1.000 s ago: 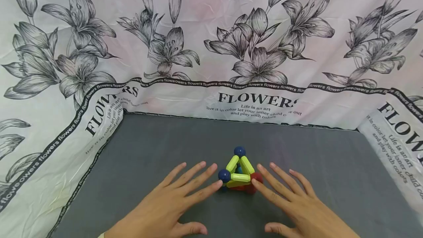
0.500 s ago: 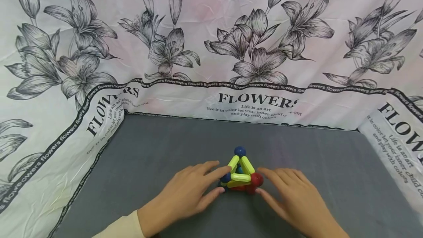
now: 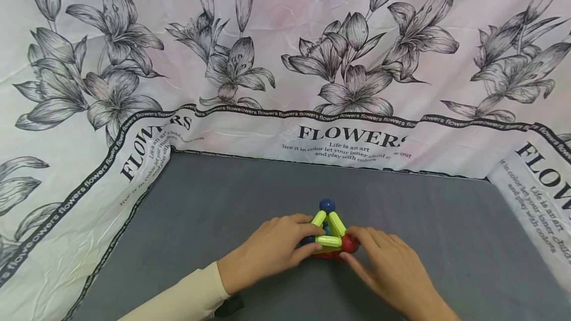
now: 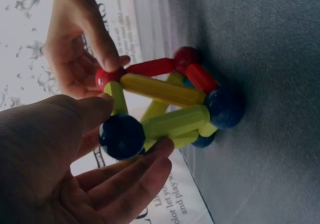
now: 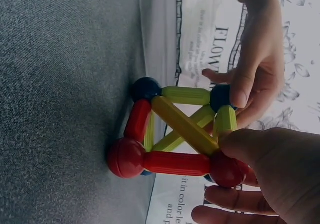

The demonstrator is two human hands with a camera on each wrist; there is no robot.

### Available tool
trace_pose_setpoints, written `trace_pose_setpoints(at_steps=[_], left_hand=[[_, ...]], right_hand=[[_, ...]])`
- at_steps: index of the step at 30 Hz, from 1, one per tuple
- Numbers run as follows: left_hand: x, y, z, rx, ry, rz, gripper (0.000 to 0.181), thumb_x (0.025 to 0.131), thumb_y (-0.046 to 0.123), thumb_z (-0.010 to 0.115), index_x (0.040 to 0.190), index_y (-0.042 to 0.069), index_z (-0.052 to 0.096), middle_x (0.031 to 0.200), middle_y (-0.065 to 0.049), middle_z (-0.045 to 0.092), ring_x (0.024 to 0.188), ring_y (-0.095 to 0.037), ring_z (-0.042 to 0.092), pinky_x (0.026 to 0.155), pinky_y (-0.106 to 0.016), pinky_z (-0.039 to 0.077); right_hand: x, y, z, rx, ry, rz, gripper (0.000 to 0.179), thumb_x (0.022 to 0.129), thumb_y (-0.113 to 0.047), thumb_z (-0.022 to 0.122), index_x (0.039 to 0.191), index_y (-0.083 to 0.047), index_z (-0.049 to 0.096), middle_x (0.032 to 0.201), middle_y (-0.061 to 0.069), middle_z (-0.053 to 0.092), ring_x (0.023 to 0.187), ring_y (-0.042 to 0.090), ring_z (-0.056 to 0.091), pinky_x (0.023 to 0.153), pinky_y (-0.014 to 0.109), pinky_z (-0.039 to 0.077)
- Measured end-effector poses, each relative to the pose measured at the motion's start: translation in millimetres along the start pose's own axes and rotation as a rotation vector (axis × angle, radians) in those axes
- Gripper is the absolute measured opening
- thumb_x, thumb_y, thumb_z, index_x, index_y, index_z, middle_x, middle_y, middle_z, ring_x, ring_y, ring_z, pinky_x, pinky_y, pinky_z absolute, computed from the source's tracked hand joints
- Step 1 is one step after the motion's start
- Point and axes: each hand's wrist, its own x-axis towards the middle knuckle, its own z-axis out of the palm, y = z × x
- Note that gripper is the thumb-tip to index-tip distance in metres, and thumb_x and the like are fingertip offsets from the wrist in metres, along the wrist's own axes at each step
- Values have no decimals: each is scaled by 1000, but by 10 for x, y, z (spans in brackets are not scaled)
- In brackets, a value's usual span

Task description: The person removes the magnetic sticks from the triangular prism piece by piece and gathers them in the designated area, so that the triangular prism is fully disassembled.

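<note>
A ball-and-rod building-toy frame stands on the grey tabletop. It joins blue and red balls with yellow-green, red and orange-yellow rods into a prism. My left hand grips its near upper left corner, with thumb and fingers around the blue ball there. At the opposite upper corner, my right hand holds the red ball between thumb and fingers. An orange-yellow rod runs diagonally across the near side. The lower balls, one blue and one red, sit at the tabletop.
The grey tabletop spreads around the frame. White cloth with flower drawings and printed lettering hangs behind it and along both sides. A dark object shows beneath the left sleeve.
Both hands have gone from spread fingers beside the frame to curling around its upper corner balls. The left hand moved right and forward. The frame stays in about the same place.
</note>
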Motion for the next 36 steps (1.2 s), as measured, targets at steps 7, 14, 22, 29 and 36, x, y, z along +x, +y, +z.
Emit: trace_pose_setpoints(at_steps=[7, 14, 22, 29, 36], left_hand=[[74, 39, 19, -16, -8, -16, 24, 104, 38, 70, 123, 26, 78, 108, 10, 73, 79, 3, 58, 65, -17, 49], [78, 31, 31, -14, 14, 0, 22, 103, 36, 72, 120, 24, 79, 100, 10, 71, 70, 2, 53, 58, -15, 44], [56, 23, 50, 9, 13, 11, 19, 104, 36, 71, 118, 26, 79, 92, 11, 67, 65, 1, 51, 54, -15, 41], [57, 15, 41, 18, 21, 31, 19, 105, 36, 69, 119, 27, 79, 92, 10, 67, 64, 0, 50, 54, -15, 41], [51, 11, 47, 44, 41, 43, 18, 105, 36, 69, 118, 29, 79, 89, 9, 66, 64, 0, 49, 53, -16, 39]], right_hand=[[17, -20, 52, -22, 28, -11, 52, 77, -43, 95, 113, -18, 67, 94, -9, 66, 69, 3, 56, 58, 25, 50], [48, -1, 101, -1, 63, -50, 39, 91, -47, 83, 108, -18, 63, 86, -9, 60, 64, 2, 51, 53, 22, 46], [32, -11, 147, -3, 62, -69, 31, 96, -47, 75, 102, -20, 60, 83, -10, 53, 62, 1, 44, 51, 20, 40], [26, 6, 168, 30, 83, -91, 26, 97, -42, 75, 98, -20, 61, 89, -10, 54, 68, 3, 49, 52, 20, 43], [26, -2, 212, 91, 116, -100, 44, 109, -54, 38, 101, -18, 62, 90, -10, 52, 73, 3, 50, 54, 20, 44]])
